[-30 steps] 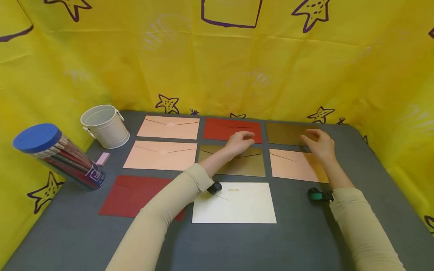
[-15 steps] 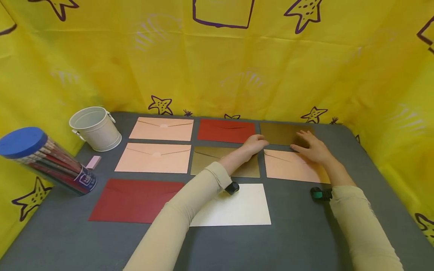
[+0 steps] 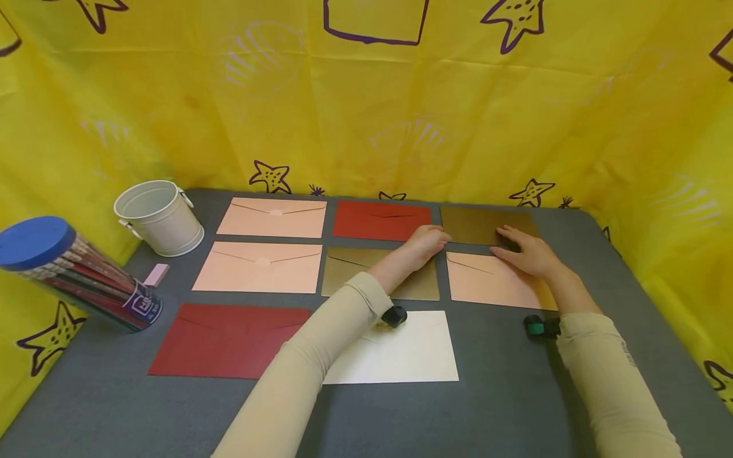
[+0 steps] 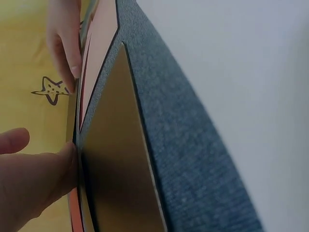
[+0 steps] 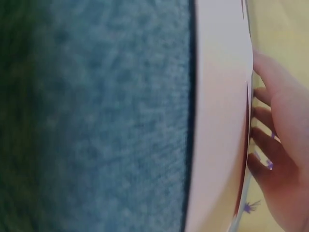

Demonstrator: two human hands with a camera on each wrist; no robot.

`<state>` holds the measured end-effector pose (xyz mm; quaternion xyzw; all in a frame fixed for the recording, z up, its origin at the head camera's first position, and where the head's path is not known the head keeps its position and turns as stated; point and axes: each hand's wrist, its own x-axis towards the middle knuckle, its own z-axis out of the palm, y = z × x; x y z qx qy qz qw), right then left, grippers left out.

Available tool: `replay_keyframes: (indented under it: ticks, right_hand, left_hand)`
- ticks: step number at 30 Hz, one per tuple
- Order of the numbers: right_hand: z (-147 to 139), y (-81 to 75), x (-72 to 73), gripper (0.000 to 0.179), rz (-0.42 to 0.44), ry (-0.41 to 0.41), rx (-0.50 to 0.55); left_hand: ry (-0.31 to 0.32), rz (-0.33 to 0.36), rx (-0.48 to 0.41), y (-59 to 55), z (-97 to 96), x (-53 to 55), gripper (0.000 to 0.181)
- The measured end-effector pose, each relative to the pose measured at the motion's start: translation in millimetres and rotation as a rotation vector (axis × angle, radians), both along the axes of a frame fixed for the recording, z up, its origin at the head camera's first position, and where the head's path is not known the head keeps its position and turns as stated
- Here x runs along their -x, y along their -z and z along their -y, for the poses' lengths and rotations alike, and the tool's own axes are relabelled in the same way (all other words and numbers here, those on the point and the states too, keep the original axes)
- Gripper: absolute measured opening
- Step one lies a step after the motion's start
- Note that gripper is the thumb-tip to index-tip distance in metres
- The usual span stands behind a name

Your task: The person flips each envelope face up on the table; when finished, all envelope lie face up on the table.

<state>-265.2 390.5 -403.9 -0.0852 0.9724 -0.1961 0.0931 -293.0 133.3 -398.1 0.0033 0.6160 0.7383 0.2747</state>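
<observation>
A gold envelope [image 3: 472,222] lies flat at the back right. My left hand [image 3: 422,247] is at its left front corner, fingertips low and appearing to touch there; the wrist crosses the middle gold envelope [image 3: 378,280]. In the left wrist view, the thumb of my left hand [image 4: 34,179] points at the envelopes. On the other side, my right hand [image 3: 531,256] spreads its relaxed fingers over the back gold envelope's right part, above the pink envelope [image 3: 478,280]. In the right wrist view, my right hand [image 5: 287,130] has loosely bent fingers, their contact partly hidden.
Around them lie a red envelope [image 3: 378,219], two pink envelopes [image 3: 263,219] at left, a dark red envelope [image 3: 223,340] and a white envelope [image 3: 418,350]. A white bucket [image 3: 163,219], a pink eraser [image 3: 156,275] and a blue-lidded pencil tube [image 3: 91,280] stand left.
My left hand has moved right from the red envelope to the back gold envelope's left corner. My right hand has come slightly lower, its fingers spreading over that envelope. The view shifted slightly.
</observation>
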Motion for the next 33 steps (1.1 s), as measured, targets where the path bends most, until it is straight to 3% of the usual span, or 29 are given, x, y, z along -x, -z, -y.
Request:
replay_keyframes:
  ticks: [13, 22, 28, 33]
  right_hand:
    - [16, -0.8, 6.0, 0.074, -0.099, 0.033, -0.110]
    - [18, -0.6, 7.3, 0.047, -0.199, 0.012, -0.152]
    - [24, -6.5, 0.9, 0.037, -0.276, 0.044, -0.106]
    - [30, -11.6, -4.5, 0.027, -0.396, 0.024, 0.019]
  left_hand:
    - [-0.030, 0.044, -0.167, -1.1, -6.1, 0.2, 0.047]
    - [0.003, 0.003, -0.209, -1.1, -5.3, -2.5, 0.045]
    - [-0.007, -0.045, -0.152, -2.0, 0.6, -4.6, 0.043]
    - [-0.052, -0.074, -0.129, -1.4, 4.2, -4.0, 0.050]
